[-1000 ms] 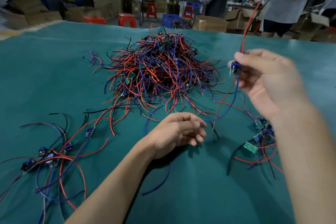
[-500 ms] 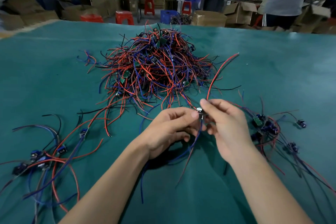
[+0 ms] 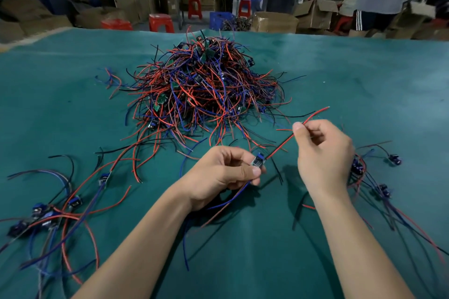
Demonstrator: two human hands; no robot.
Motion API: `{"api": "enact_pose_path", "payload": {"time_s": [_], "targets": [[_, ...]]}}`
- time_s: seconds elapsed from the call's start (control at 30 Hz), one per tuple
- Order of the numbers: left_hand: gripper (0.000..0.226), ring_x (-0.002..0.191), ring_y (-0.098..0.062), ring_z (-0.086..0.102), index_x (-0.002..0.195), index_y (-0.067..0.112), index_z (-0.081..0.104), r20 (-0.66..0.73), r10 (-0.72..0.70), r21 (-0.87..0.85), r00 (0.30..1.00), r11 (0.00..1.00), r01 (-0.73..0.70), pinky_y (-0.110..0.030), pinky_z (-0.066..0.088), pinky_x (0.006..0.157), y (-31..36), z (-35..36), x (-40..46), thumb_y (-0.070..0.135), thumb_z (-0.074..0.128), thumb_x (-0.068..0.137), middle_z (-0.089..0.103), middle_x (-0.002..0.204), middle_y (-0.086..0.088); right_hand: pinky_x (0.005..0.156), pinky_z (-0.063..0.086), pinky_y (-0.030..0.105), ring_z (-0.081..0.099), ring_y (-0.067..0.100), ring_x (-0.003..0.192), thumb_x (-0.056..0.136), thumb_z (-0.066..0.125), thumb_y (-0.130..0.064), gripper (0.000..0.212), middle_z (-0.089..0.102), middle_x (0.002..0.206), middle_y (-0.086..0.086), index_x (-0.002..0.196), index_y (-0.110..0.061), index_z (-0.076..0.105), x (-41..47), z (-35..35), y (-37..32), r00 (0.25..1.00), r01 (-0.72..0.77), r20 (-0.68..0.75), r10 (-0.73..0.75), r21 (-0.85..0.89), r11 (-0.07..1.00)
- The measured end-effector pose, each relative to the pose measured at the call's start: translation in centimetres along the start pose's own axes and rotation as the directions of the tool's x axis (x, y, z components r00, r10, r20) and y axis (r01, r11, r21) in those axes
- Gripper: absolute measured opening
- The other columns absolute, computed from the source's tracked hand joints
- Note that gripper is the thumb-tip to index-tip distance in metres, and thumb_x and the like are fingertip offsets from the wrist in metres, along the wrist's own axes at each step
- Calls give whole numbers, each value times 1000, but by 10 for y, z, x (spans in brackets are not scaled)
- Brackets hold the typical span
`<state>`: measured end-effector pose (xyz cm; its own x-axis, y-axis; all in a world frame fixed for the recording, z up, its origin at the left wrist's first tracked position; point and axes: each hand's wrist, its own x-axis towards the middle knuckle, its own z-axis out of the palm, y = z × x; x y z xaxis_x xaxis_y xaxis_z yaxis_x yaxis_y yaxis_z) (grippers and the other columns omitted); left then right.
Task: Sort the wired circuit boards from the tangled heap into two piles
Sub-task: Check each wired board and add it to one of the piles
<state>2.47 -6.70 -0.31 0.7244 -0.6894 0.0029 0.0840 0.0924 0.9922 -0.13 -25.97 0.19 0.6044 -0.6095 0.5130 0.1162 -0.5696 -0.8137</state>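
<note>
Small circuit board (image 3: 258,160), centre of frame, pinched by the left hand (image 3: 226,172) between thumb and fingers; blue wire (image 3: 233,198) trails below it. Red wire (image 3: 286,141) runs taut from the board up to the right hand (image 3: 323,150), which pinches it near its free end. Tangled heap (image 3: 206,90) lies upper centre on the green table (image 3: 364,80). Left pile (image 3: 48,213) at lower left; right pile (image 3: 374,177) at right, behind the right hand.

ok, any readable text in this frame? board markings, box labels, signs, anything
None legible.
Small board pinched in the left hand: any markings too small to read.
Boards in the left pile: blurred.
Cardboard boxes behind the table: no readable print.
</note>
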Motion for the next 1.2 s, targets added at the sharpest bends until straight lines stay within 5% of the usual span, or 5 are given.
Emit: {"api": "enact_pose_path", "payload": {"time_s": [0.33, 0.5, 0.63, 0.77, 1.2], "targets": [[12, 70, -19, 52, 76, 17, 69, -75, 6, -119, 997, 993, -15, -26, 33, 60, -4, -2, 2, 6, 73, 78, 64, 94, -22, 84, 51, 35, 64, 19, 81, 92, 58, -34, 27, 75, 96, 11, 99, -11, 72, 27, -32, 22, 841, -154, -515, 163, 61, 986], [16, 71, -12, 56, 98, 7, 70, -154, 25, -200, 988, 978, -56, -22, 38, 62, -7, -1, 5, -3, 61, 89, 70, 80, -6, 75, 57, 49, 68, 24, 75, 84, 61, -50, 37, 74, 77, 3, 83, -15, 72, -2, -11, -4, 990, -139, 7, 139, 76, 987], [15, 75, -16, 52, 89, 6, 73, -175, 41, -254, 984, 963, -86, -23, 37, 65, -5, -2, 4, -4, 62, 86, 66, 84, -10, 70, 52, 23, 63, 3, 67, 81, 69, -51, 28, 71, 71, -15, 79, -24, 73, -36, 14, -28, 889, 81, 448, -100, 63, 995], [20, 65, -24, 39, 78, 8, 74, -160, 60, -193, 985, 977, -91, -27, 29, 60, -6, -4, 4, 0, 61, 90, 61, 74, -13, 75, 56, 39, 68, 14, 70, 86, 78, -31, 10, 73, 71, -6, 85, -21, 76, -35, 13, -24, 875, 75, 462, -145, 167, 983], [12, 59, -11, 41, 86, 10, 75, 13, 91, 15, 996, 996, -91, -19, 36, 53, -6, -2, 3, 7, 65, 92, 68, 70, -2, 51, 45, 24, 56, 6, 53, 92, 72, -25, 20, 68, 61, -10, 72, -27, 76, 22, -14, -85, 1000, -16, 1, 19, 587, 809]]}}
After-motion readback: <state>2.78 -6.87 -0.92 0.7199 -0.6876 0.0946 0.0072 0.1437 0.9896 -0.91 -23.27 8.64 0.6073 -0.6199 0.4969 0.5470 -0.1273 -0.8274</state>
